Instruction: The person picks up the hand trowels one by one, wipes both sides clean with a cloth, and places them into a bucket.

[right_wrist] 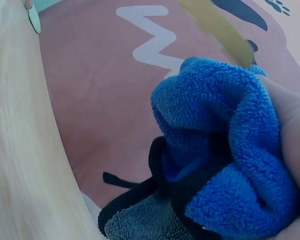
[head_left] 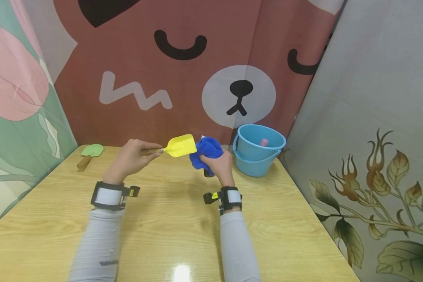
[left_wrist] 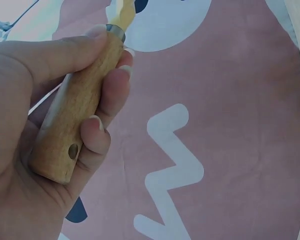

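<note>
In the head view my left hand [head_left: 131, 159] grips the wooden handle of a small yellow toy shovel [head_left: 181, 146], its blade pointing right. The left wrist view shows the thumb and fingers curled round that wooden handle [left_wrist: 82, 105]. My right hand [head_left: 221, 166] holds a bunched blue cloth [head_left: 210, 149] beside the blade's tip; whether they touch I cannot tell. Up close in the right wrist view, the fluffy cloth [right_wrist: 215, 105] has black edging and a grey side. Both hands are above the table [head_left: 162, 227].
A light blue bucket [head_left: 255, 154] with a pink thing [head_left: 264, 142] inside stands at the back right. At the back left lies a green toy shovel [head_left: 93, 150] with a wooden handle. Printed curtains hang behind and beside the table.
</note>
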Demonstrator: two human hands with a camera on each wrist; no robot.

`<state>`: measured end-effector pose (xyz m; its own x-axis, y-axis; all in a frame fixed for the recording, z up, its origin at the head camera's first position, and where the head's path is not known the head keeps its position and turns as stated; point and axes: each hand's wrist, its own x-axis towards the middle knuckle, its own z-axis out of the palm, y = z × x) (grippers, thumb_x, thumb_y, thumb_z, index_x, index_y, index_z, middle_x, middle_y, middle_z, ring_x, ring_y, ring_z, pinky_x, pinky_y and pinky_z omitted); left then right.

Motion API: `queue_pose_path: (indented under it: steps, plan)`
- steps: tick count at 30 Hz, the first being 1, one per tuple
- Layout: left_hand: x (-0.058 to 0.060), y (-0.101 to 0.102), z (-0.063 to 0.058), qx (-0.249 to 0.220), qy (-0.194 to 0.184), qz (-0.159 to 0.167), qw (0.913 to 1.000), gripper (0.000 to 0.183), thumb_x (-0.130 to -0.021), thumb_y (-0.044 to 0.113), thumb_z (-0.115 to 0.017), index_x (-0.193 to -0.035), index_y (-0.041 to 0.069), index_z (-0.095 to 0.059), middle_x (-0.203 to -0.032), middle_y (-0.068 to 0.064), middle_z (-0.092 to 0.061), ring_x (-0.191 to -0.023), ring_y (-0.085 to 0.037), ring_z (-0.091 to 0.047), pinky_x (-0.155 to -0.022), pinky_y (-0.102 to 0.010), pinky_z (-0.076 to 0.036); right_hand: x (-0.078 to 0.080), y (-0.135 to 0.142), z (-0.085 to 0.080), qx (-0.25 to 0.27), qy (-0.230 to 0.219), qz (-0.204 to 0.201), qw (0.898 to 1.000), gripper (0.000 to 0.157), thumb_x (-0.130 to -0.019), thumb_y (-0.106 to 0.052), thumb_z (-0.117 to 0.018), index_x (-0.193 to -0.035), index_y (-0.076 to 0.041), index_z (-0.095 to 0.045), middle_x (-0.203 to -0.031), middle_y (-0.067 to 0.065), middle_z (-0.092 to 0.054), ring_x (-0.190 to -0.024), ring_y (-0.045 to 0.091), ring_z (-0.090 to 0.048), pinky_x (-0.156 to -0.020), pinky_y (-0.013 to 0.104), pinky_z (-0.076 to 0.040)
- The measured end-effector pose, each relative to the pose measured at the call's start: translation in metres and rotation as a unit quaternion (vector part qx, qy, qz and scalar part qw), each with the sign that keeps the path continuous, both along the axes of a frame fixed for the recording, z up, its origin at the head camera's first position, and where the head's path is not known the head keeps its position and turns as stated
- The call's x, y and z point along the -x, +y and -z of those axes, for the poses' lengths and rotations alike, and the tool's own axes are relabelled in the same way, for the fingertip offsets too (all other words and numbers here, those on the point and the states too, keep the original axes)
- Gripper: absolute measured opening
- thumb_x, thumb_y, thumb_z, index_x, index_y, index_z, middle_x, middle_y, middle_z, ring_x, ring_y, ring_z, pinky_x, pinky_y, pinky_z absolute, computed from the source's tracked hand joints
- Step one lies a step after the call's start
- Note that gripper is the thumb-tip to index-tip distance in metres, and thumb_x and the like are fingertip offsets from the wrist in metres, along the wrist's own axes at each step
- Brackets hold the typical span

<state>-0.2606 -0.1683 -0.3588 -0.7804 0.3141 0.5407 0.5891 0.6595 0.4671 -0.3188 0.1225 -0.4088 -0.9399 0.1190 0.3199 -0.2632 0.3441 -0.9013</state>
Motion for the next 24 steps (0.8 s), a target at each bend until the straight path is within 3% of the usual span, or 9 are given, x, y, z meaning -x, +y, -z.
queue_pose_path:
  steps: [5,12,19,24]
  plan:
    - [0.000,0.002,0.000,-0.009,0.013,0.004,0.9999,0.029,-0.091,0.008,-0.077,-0.119,0.000,-0.074,-0.111,-0.016,-0.076,-0.095,-0.026,-0.076,-0.080,-0.043,-0.062,-0.001,-0.005,0.003,0.005,-0.017,-0.026,0.999,0.061,-0.075,-0.029,-0.087,-0.125,-0.002,-0.065,-0.116,0.017,-0.072,-0.110,0.034,-0.068,-0.092,0.050,-0.057]
    - [0.002,0.014,0.001,-0.033,0.040,0.049,0.9974,0.030,-0.090,0.005,-0.077,-0.119,-0.002,-0.074,-0.111,-0.016,-0.076,-0.096,-0.026,-0.076,-0.082,-0.040,-0.061,-0.007,-0.017,0.000,0.006,0.016,-0.081,0.997,0.043,-0.081,-0.023,-0.082,-0.117,-0.004,-0.070,-0.112,0.016,-0.074,-0.106,0.032,-0.071,-0.094,0.048,-0.056]
    - [0.003,0.027,0.003,-0.048,0.060,0.082,0.9937,0.029,-0.089,0.001,-0.077,-0.117,-0.002,-0.075,-0.111,-0.016,-0.076,-0.099,-0.026,-0.076,-0.083,-0.037,-0.061,-0.013,-0.028,-0.001,0.009,0.024,-0.147,0.989,0.051,-0.086,-0.027,-0.081,-0.131,-0.012,-0.061,-0.129,0.009,-0.067,-0.124,0.028,-0.061,-0.107,0.049,-0.047]
    - [0.005,0.033,0.007,-0.038,0.066,0.086,0.9934,0.028,-0.089,0.001,-0.077,-0.117,0.000,-0.075,-0.113,-0.015,-0.075,-0.099,-0.026,-0.075,-0.082,-0.037,-0.061,-0.015,-0.036,-0.001,0.026,0.017,-0.221,0.975,0.053,-0.090,-0.020,-0.078,-0.136,-0.015,-0.053,-0.135,0.007,-0.058,-0.132,0.025,-0.053,-0.114,0.047,-0.040]
